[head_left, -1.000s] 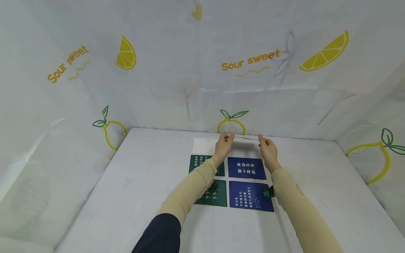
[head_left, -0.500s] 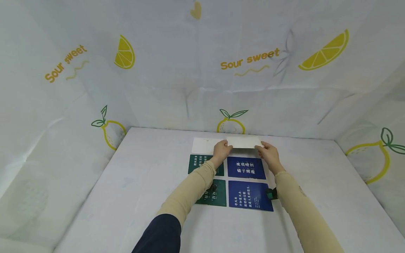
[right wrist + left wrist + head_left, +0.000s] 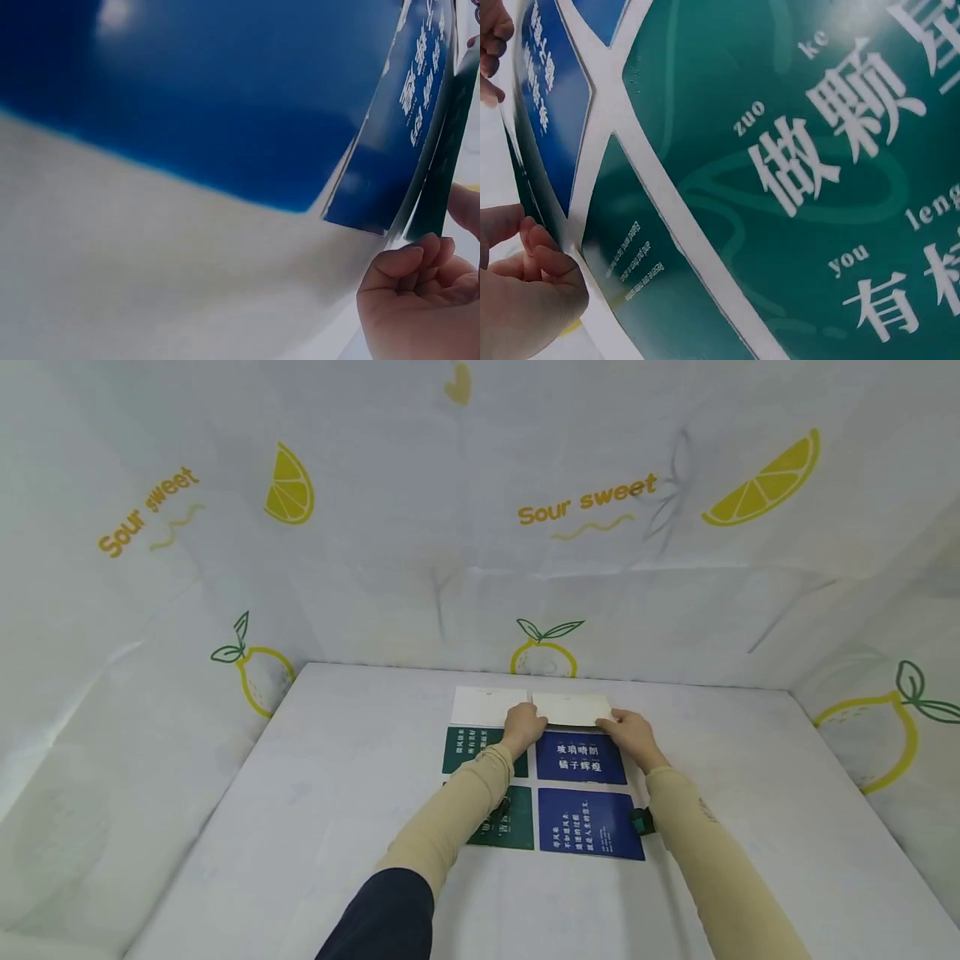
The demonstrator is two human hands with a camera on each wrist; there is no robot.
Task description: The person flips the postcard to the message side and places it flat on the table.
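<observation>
1. Head: the left hand and right hand, apart, pinched the near corners of a white-topped card, just beyond a blue card.
2. Left wrist: left thumb and fingers gripped its end, near a green card.
3. Right wrist: right fingers and thumb pinched the other end, dark green underside showing.

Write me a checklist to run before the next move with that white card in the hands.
1. Left hand pinching the held card near its left end: ok.
2. Right hand pinching near its right end: ok.
3. Held card flat: not ok; near edge raised, dark green underside showing.
4. Far edge touching the table: cannot tell.
5. Clear of the other white card: cannot tell.
</observation>
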